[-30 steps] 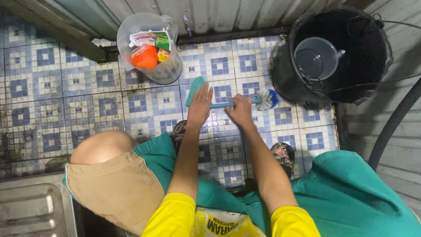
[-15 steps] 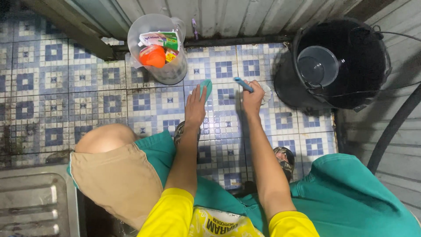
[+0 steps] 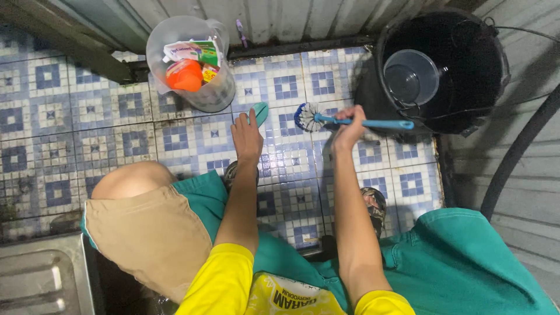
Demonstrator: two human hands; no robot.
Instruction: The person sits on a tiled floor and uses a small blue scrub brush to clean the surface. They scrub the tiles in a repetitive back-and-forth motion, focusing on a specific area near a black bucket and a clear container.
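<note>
Patterned floor tiles (image 3: 105, 134): right hand (image 3: 349, 128) grips brush (image 3: 350, 121) lying crosswise, bristles leftward; left hand (image 3: 247, 139) flat on green cloth (image 3: 260, 112).

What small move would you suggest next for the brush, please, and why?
Probably lower the brush head onto the tiles: the right hand holds its blue handle with the bristles just above the floor, while the left hand presses a teal cloth flat beside it.
</note>
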